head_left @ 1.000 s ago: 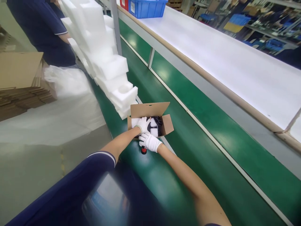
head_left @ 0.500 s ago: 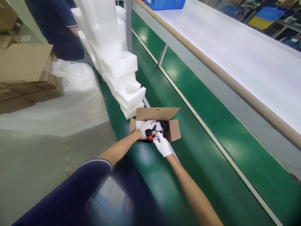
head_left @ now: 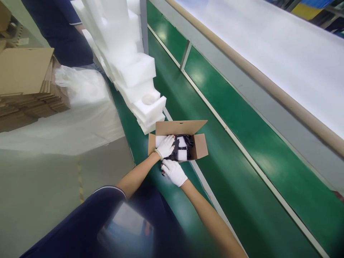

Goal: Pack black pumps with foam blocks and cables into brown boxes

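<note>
An open cardboard box (head_left: 201, 146) holds white foam, a black coiled cable (head_left: 189, 141) and other black parts. My left hand (head_left: 166, 146), in a white glove, lies over the box's left part with fingers extended across the foam and a black part (head_left: 175, 148). It is open and grips nothing visible. Just outside the near wall, my gloved right hand (head_left: 174, 172) has its fingers curled around a small dark item with a trace of red (head_left: 163, 173). Most of that item is hidden by the fingers; it looks like the black-and-red cylinder from the earlier view.
White foam blocks (head_left: 142, 77) are piled along the green bench (head_left: 199, 193) beyond the box. Flattened cardboard (head_left: 24, 71) and plastic sheeting (head_left: 80, 89) are at the left, near another person in dark blue (head_left: 61, 32). A raised white shelf (head_left: 255, 46) runs along the right.
My right hand has moved from inside the box toward me, past its near wall. The black-and-red cylinder no longer shows beside my left wrist. My left hand has stayed over the box.
</note>
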Tool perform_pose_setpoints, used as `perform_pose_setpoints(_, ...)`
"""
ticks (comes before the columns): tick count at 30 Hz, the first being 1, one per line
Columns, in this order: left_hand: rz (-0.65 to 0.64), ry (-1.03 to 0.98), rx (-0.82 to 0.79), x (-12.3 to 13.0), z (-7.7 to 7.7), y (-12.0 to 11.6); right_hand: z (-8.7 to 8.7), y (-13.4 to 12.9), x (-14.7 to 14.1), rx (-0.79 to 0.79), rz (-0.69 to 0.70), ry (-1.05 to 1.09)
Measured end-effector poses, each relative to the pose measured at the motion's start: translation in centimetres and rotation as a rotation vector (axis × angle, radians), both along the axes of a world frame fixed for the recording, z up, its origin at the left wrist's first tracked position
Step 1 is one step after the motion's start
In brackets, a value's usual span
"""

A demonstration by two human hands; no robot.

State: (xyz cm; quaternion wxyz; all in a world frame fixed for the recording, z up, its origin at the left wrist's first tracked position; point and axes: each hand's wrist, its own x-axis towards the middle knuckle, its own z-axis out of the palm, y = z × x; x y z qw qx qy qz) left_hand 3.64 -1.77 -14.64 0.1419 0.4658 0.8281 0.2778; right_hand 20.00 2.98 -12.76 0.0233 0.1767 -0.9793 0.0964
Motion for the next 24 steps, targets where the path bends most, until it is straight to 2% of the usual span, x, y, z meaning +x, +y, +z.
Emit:
perform_pose_setpoints(2,0.080,-0.055,0.053,0.3,0.9,-1.0,-0.7,-0.3,0.1,0.062,0.048,0.024)
perform_pose_setpoints(5,0.167,-0.031,0.091,1.7,1.8,-4.0,-1.1,-0.1,-0.2,0.104,0.073,0.032)
perform_pose_setpoints(8,0.093,0.135,0.023,3.8,1.7,-7.5,-0.8,1.1,-0.8,0.122,0.194,0.020)
perform_pose_setpoints(11,0.045,0.257,-0.003,5.1,0.8,-9.5,-0.1,2.8,-1.1,0.164,0.289,-0.004)
perform_pose_setpoints(14,-0.014,0.291,0.032,5.1,-0.3,-10.3,1.0,3.9,-1.4,0.188,0.325,-0.085)
perform_pose_setpoints(16,-0.056,0.311,0.068,4.8,-1.1,-10.6,1.8,4.2,-1.6,0.164,0.295,-0.121)
perform_pose_setpoints(19,-0.049,0.316,0.099,4.5,-2.1,-11.0,2.8,4.2,-2.1,0.126,0.246,-0.131)
perform_pose_setpoints(24,-0.042,0.296,0.110,4.5,-2.9,-11.1,2.7,4.0,-2.3,0.179,0.443,-0.130)
